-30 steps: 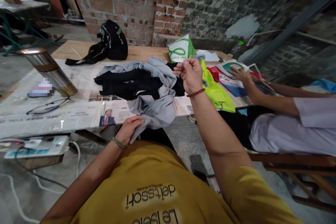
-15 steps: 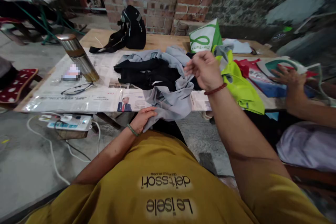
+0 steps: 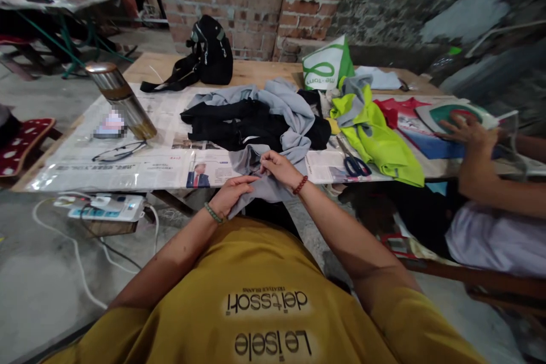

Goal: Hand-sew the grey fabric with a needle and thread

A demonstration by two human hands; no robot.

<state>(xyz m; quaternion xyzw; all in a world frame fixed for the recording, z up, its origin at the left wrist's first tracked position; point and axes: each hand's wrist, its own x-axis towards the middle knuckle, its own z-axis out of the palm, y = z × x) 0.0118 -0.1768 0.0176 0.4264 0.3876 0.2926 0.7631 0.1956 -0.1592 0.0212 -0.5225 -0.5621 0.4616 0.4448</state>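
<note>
I'm gripping the grey garment [image 3: 273,119] at the desk's [image 3: 256,71] near edge with my left hand [image 3: 230,193], keeping it taut. My right hand's [image 3: 279,168] fingertips are pinching the fabric beside it, so the spot stays put.

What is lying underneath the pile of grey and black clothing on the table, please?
Newspaper spread over the wooden table shows around the grey garment and black garment; whatever lies directly beneath them is covered.
</note>
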